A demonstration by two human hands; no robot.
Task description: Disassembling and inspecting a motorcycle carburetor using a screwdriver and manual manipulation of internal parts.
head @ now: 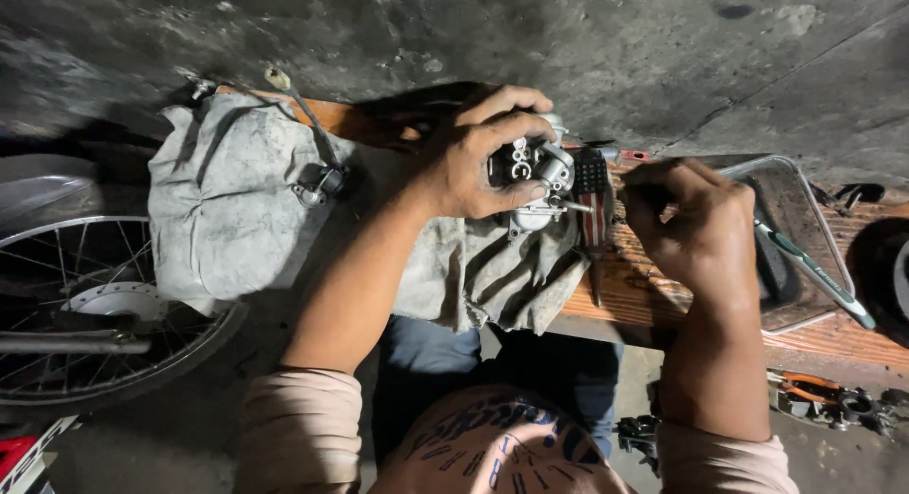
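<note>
Carburettor-shaped grey cast-metal body (532, 172) sits above a long wooden plank bench (644, 286), over a crumpled grey cloth (237, 201), wrapped by the left hand (478, 158), whose fingers close around its top and side. It looks dense, stiff and probably oily, best held by the main casting rather than its thin brass fittings. The right hand (686, 224) is closed beside it, pinching a slim tool (578, 206). Just beyond, the bench edge drops away; a wire-rimmed tray (805, 201) and spoked wheel (85, 305) crowd either side.
</note>
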